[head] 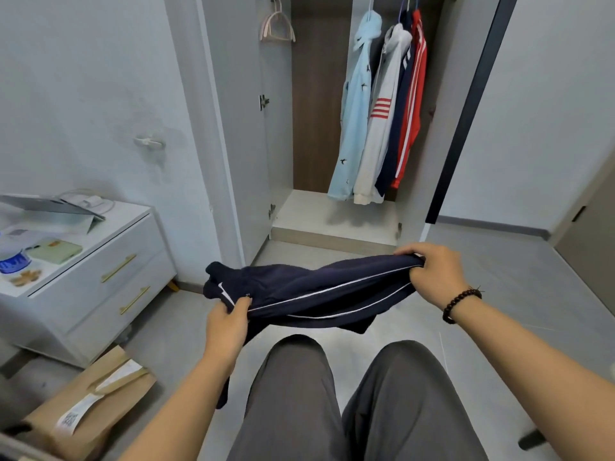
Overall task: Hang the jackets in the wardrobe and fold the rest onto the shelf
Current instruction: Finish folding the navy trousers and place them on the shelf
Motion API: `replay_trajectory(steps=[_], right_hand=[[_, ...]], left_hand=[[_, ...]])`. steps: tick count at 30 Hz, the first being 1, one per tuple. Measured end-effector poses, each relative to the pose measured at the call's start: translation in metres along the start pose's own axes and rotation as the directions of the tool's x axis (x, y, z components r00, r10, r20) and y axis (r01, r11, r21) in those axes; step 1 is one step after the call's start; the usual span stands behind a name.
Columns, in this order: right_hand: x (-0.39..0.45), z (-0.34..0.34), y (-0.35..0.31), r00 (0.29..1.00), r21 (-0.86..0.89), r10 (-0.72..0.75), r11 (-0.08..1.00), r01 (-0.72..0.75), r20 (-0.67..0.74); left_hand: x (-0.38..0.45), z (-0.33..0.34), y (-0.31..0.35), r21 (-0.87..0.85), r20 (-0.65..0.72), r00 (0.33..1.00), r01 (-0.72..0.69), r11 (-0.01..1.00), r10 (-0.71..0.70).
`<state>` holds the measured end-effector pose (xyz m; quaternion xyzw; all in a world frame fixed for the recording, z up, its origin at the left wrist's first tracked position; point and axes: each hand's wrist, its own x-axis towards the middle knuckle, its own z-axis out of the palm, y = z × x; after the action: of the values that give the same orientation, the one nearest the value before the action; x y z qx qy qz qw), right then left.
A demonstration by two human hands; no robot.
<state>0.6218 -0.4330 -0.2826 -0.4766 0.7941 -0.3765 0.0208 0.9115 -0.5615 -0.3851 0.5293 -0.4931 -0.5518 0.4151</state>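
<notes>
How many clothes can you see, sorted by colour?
Light blue: 1, the light blue jacket hanging in the wardrobe
White: 1, the white jacket
Navy: 2, the navy jacket and the navy garment held in both hands
Red: 1, the red jacket
Total: 5

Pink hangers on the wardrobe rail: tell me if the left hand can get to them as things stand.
Probably not right now. The left hand grips the navy garment, which the right hand also holds, and the pink hangers hang high on the rail, well beyond it. The wardrobe stands open, so nothing blocks the way.
</notes>
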Motion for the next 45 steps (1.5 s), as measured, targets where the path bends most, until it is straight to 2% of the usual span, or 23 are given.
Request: replay_trajectory(steps=[3, 6, 11, 17, 20, 22, 24, 26, 28, 32, 35, 38, 39, 41, 43, 45], right_hand=[[-0.018, -0.026, 0.016, 0.991, 0.013, -0.067, 0.998, 0.069, -0.113], [-0.056, -0.038, 0.04, 0.99, -0.007, -0.083, 0.997, 0.083, -0.115], [-0.129, -0.043, 0.086, 0.997, 0.005, 0.073, 0.997, -0.073, -0.033], [-0.193, -0.079, 0.11, 0.986, 0.05, 0.095, 0.995, -0.088, -0.139], [-0.209, -0.098, 0.117, 0.978, 0.022, 0.106, 0.994, -0.104, -0.182], [-0.212, -0.098, 0.117, 0.985, -0.033, 0.151, 0.987, -0.154, -0.086], [-0.213, -0.087, 0.115, 0.975, -0.14, 0.202, 0.972, -0.188, 0.09], [-0.213, -0.072, 0.112, 0.936, -0.247, 0.254, 0.95, -0.193, 0.244], [-0.211, -0.059, 0.109, 0.902, -0.33, 0.28, 0.929, -0.168, 0.328], [-0.201, -0.043, 0.106, 0.901, -0.354, 0.271, 0.924, -0.145, 0.337], [-0.192, -0.04, 0.102, 0.9, -0.324, 0.288, 0.929, -0.179, 0.327], [-0.186, -0.036, 0.095, 0.925, -0.327, 0.272, 0.928, -0.179, 0.265], [-0.185, -0.034, 0.092, 0.935, -0.302, 0.259, 0.936, -0.181, 0.242], [-0.182, -0.029, 0.088, 0.949, -0.238, 0.239, 0.953, -0.189, 0.205], [-0.18, -0.024, 0.084, 0.953, -0.218, 0.224, 0.959, -0.179, 0.205], [-0.177, -0.015, 0.082, 0.952, -0.226, 0.209, 0.961, -0.158, 0.223]], left_hand=[[-0.034, -0.003, 0.021, -0.066, 0.015, 0.991, -0.129, 0.989, 0.13], [-0.073, -0.002, 0.011, -0.112, 0.055, 0.981, -0.181, 0.977, 0.188], [-0.12, 0.015, -0.036, -0.054, 0.145, 0.989, -0.03, 0.998, 0.038], [-0.175, 0.022, -0.045, -0.042, 0.186, 0.981, -0.049, 0.998, 0.056], [-0.193, 0.025, -0.045, -0.001, 0.184, 0.983, -0.005, 1.0, 0.005], [-0.2, 0.027, -0.043, 0.037, 0.21, 0.973, 0.093, 0.995, -0.098], [-0.204, 0.025, -0.039, 0.075, 0.211, 0.959, 0.176, 0.981, -0.188], [-0.202, 0.018, -0.035, 0.113, 0.198, 0.956, 0.195, 0.974, -0.215], [-0.195, 0.012, -0.03, 0.149, 0.208, 0.953, 0.193, 0.97, -0.222], [-0.175, 0.012, -0.012, 0.172, 0.254, 0.954, 0.118, 0.978, -0.16], [-0.15, 0.017, 0.014, 0.012, 0.221, 0.975, 0.037, 0.999, -0.039], [-0.12, 0.0, 0.031, -0.16, 0.08, 0.997, 0.006, 0.987, 0.007], [-0.111, -0.012, 0.029, -0.193, 0.03, 0.999, 0.02, 0.981, -0.015], [-0.099, -0.036, 0.009, -0.215, -0.038, 0.987, 0.144, 0.966, -0.156], [-0.1, -0.057, -0.021, -0.223, -0.022, 0.94, 0.326, 0.919, -0.339], [-0.104, -0.07, -0.048, -0.224, 0.024, 0.896, 0.437, 0.871, -0.443]])
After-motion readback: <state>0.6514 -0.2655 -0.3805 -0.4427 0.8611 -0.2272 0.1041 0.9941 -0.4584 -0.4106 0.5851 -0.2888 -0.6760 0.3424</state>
